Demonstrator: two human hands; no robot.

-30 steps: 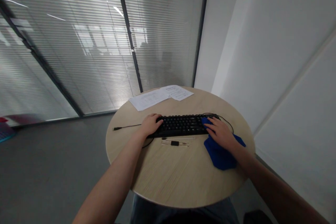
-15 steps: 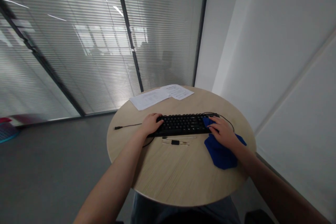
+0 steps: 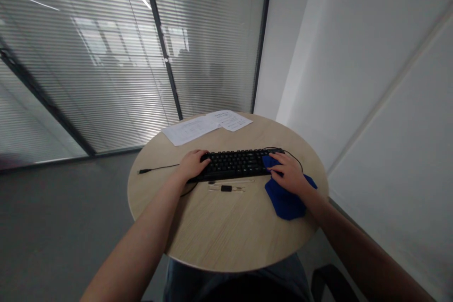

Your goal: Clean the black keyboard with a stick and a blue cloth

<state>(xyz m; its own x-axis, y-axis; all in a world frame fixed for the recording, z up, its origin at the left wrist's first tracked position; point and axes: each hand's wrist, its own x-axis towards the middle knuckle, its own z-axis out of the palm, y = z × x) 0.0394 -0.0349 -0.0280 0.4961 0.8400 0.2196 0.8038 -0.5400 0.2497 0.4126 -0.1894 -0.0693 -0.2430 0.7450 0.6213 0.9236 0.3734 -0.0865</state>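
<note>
A black keyboard (image 3: 235, 163) lies across the middle of the round table. My left hand (image 3: 193, 165) grips its left end, with the thumb near the keys. Over the right end rests my right hand (image 3: 288, 173), its fingers pressing part of a blue cloth (image 3: 285, 203) onto the keys. The rest of that cloth spreads on the table under my right wrist. In front of the keyboard lie a small tool with a black middle (image 3: 226, 188) and a thin stick (image 3: 231, 181).
Printed papers (image 3: 191, 129) lie at the back of the round wooden table (image 3: 226, 236). A cable with a plug (image 3: 144, 171) extends to the left. Beyond stand a glass partition with blinds and a white wall. A dark chair armrest (image 3: 331, 283) shows at lower right.
The whole view has shifted, so the table and hands appear further left. Both hands keep about the same places on the keyboard and cloth.
</note>
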